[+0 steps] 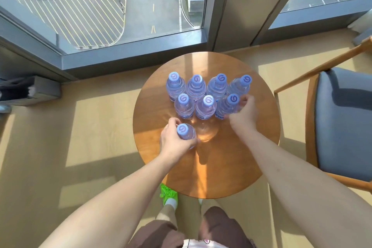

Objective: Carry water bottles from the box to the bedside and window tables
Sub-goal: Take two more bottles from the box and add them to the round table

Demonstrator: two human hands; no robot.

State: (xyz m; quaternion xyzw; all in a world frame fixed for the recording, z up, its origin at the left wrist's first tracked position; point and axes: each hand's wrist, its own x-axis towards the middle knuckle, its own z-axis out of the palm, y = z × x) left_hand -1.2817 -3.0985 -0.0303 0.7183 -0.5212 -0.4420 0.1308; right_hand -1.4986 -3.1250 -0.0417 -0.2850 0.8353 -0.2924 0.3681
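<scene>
**Eight bottles at the window table, both hands gripping**

Sunlit corner by floor-length windows (124, 6); pale floor, car park far below. Round wooden table (231, 167) stands just inside the glass. Blue-cushioned wooden chair (342, 127) just beside the table's right edge. Grey box (38, 91) on the floor, well apart to the left.

- Seven water bottles upright, purple caps, clustered toward the table's far edge: back row of four (196, 86), front row of three (206, 107), bodies touching or nearly so.
- Right hand (244, 116) wraps the rightmost front-row bottle (228, 105), fingers curled round its far side; bottle stands on the table.
- Left hand (173, 140) grasps an eighth bottle (186, 132) near the table's left edge, nearer than the rows, fingers round its body. Whether its base touches the wood: cannot tell.
- Bright green shoe (168, 193) under the near edge.
</scene>
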